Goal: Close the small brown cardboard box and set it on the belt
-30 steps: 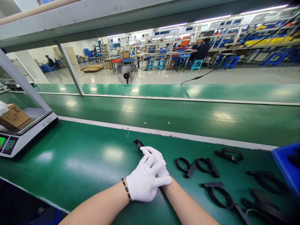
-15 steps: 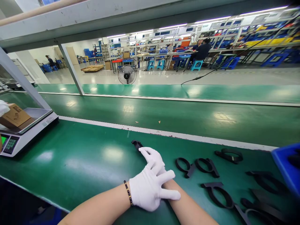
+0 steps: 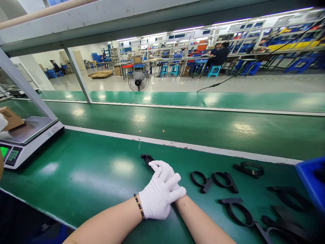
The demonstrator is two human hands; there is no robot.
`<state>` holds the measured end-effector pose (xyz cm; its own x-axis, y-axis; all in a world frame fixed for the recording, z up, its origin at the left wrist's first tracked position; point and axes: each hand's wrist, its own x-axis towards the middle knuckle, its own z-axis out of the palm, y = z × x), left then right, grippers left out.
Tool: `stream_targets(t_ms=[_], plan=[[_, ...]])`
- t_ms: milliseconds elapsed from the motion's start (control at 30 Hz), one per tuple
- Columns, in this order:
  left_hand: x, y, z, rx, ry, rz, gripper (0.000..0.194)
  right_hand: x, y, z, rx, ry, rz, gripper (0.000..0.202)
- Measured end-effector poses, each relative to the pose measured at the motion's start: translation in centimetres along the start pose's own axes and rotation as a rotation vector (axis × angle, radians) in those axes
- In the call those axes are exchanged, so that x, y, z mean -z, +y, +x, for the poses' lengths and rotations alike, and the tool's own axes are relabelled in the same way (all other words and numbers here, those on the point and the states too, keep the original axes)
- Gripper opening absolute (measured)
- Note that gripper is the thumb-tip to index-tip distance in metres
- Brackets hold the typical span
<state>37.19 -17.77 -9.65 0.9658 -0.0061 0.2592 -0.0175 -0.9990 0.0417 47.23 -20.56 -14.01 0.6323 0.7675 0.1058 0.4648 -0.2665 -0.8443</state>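
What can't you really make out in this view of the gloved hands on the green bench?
- Right hand: mostly covered by the left hand in its white glove.
- Small black plastic part: only its tip shows beyond the fingers; whether it is gripped is unclear.
- Blue plastic bin: cut off by the right edge.
- Brown cardboard box above the grey weighing scale: cut by the left edge.
- Scale display: too small to read.

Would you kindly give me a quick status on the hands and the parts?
Left hand laid over right hand, both gloved. Black part at right fingertips, grip unclear. Black ring clips lying loose to the right.
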Motion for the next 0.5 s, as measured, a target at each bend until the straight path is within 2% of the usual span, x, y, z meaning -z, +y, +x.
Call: stream_targets(t_ms=[67, 167, 267, 333, 433, 500], plan=[[0.2, 0.1, 0.0, -0.060, -0.012, -0.020, 0.054, 0.1, 0.1, 0.4, 0.037, -0.105, 0.107, 0.024], [0.5, 0.3, -0.1, -0.177, -0.024, -0.083, 0.049, -0.3, 0.5, 1.4, 0.017, -0.168, 0.174, 0.027], [0.4, 0.4, -0.3, -0.281, -0.065, -0.196, 0.023, -0.9, 1.2, 2.2, -0.023, -0.191, 0.194, 0.031], [0.0, 0.3, -0.5, -0.269, -0.081, -0.234, 0.008, -1.1, 1.5, 2.3, -0.029, -0.200, 0.202, 0.031], [-0.6, 0.0, -0.6, -0.229, -0.046, -0.231, 0.005, -1.0, 1.5, 2.3, -0.023, -0.199, 0.213, 0.031], [-0.6, -0.3, -0.6, -0.218, -0.012, -0.212, 0.020, -0.7, 1.3, 2.1, -0.014, -0.193, 0.221, 0.030]])
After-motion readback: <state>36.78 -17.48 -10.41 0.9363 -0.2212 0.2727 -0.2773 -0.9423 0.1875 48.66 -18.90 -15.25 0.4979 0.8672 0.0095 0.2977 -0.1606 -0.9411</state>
